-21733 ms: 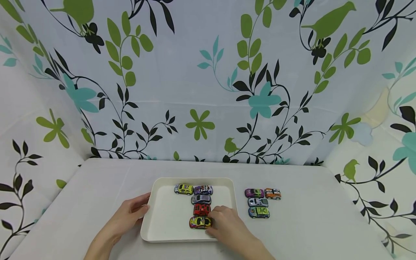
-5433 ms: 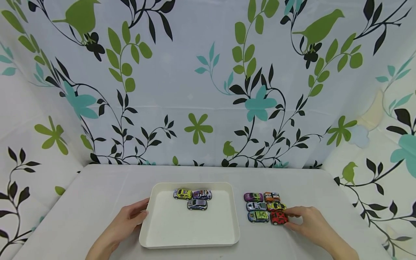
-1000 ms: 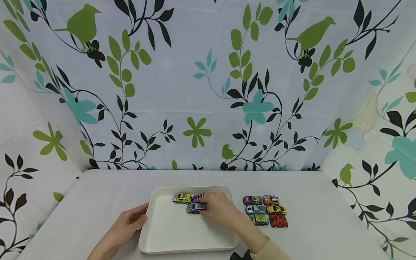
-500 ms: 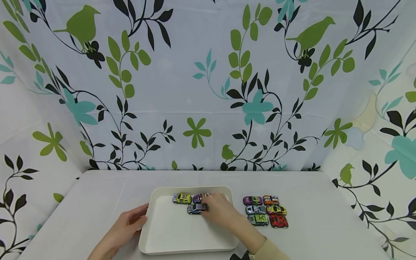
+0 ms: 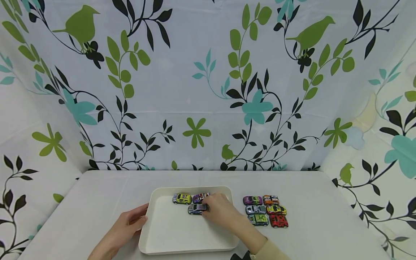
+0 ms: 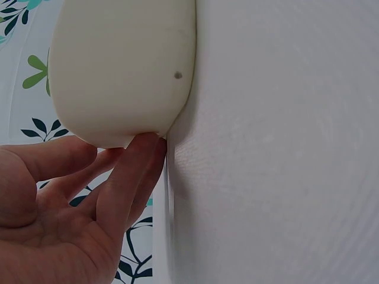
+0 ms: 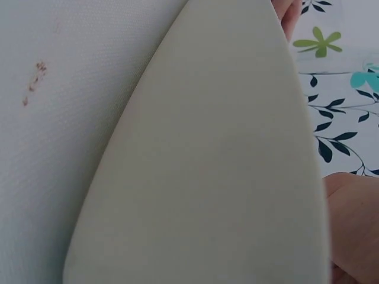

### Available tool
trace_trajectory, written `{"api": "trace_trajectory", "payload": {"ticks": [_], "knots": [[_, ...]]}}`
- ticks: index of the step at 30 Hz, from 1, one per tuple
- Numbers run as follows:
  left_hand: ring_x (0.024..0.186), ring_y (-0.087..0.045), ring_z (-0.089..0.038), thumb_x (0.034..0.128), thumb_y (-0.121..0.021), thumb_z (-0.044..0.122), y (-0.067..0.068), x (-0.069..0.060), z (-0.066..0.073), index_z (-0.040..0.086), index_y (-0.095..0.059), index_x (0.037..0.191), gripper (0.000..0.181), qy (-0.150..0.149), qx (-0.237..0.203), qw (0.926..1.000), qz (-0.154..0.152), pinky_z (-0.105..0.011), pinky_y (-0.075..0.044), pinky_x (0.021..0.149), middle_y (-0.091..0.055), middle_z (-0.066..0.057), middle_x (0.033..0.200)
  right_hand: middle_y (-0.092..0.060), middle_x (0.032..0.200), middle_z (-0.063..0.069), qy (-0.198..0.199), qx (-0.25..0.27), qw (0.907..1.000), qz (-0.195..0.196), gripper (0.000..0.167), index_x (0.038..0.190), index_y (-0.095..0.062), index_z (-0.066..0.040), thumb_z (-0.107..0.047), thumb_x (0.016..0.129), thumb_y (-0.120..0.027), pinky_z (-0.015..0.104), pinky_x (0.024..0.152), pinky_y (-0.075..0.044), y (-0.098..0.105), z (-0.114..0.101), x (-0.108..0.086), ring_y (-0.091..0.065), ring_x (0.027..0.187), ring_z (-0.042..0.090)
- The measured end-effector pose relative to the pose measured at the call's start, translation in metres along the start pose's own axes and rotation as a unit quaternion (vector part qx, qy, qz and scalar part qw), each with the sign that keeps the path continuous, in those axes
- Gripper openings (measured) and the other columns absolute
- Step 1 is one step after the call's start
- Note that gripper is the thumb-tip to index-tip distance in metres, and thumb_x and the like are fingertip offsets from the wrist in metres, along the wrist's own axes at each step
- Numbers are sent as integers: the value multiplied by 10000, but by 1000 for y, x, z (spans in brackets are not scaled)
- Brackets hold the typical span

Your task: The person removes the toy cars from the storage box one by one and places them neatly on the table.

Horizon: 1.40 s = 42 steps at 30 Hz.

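Silver toy car (image 5: 196, 209), clamped in right fingers (image 5: 212, 201), left fingers (image 5: 139, 209) extended, touching white tray (image 5: 182, 234).

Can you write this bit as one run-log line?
left hand: touching white rectangular tray; right hand: holding grey toy car inside; also inside: yellow toy car, purple toy car; beside tray: six multicoloured toy cars

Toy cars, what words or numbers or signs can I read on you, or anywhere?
None can be read.
Toy cars in and beside the white tray: markings too small and blurred.
White tray: no writing shows.
Backdrop: printed plants and birds, no words.
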<state>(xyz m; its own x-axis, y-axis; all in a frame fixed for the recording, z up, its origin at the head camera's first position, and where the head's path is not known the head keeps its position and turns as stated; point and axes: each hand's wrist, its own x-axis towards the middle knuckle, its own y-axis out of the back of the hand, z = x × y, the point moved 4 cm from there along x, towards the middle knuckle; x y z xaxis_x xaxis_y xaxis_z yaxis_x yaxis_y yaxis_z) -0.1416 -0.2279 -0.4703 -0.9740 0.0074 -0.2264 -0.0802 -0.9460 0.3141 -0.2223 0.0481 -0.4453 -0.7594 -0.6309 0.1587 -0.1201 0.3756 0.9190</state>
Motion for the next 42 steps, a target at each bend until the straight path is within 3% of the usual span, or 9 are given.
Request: {"api": "trace_trajectory", "payload": {"ticks": [10, 15, 20, 29, 42], "knots": [[1261, -566, -397, 1022, -555, 108, 0, 0, 0, -62, -389, 1490, 525, 27, -39, 10000, -28, -450, -582, 907, -452, -314, 1472, -765, 975, 26, -3, 7, 10000, 6, 222, 1018, -774, -76, -129, 806, -816, 289, 807, -583, 5, 2, -6, -709, 913, 153], [1269, -561, -394, 1024, -554, 114, 1, 1, 0, -55, -384, 1495, 529, 8, -27, 10000, -55, -447, -581, 909, -448, -305, 1480, -759, 920, -4, 126, -156, 9998, 89, 168, 966, -774, -101, -143, 807, -806, 352, 834, -545, 7, 5, -9, -683, 864, 127], [1277, -554, -398, 1024, -550, 105, 1, 1, 0, -50, -381, 1499, 527, -11, -29, 10000, -78, -450, -577, 920, -446, -303, 1483, -731, 844, -30, 260, -186, 9994, 152, 90, 899, -755, -114, -129, 818, -793, 314, 765, -525, 9, 8, -12, -616, 768, 88], [1264, -566, -394, 1021, -554, 101, 0, 0, 1, -46, -399, 1491, 517, 94, 5, 10000, 22, -452, -581, 910, -463, -301, 1471, -754, 1060, 65, 161, -109, 9996, 225, 245, 1083, -745, -59, -125, 849, -779, 364, 899, -574, 12, 14, -20, -682, 1010, 229], [1243, -583, -384, 1019, -561, 110, 0, 1, 0, -50, -392, 1493, 528, 35, 2, 10000, 7, -450, -589, 891, -454, -308, 1474, -732, 1127, 93, 76, -58, 9989, 464, 269, 1119, -728, -32, -129, 872, -765, 419, 945, -558, 23, 21, -31, -665, 1088, 265]]}}
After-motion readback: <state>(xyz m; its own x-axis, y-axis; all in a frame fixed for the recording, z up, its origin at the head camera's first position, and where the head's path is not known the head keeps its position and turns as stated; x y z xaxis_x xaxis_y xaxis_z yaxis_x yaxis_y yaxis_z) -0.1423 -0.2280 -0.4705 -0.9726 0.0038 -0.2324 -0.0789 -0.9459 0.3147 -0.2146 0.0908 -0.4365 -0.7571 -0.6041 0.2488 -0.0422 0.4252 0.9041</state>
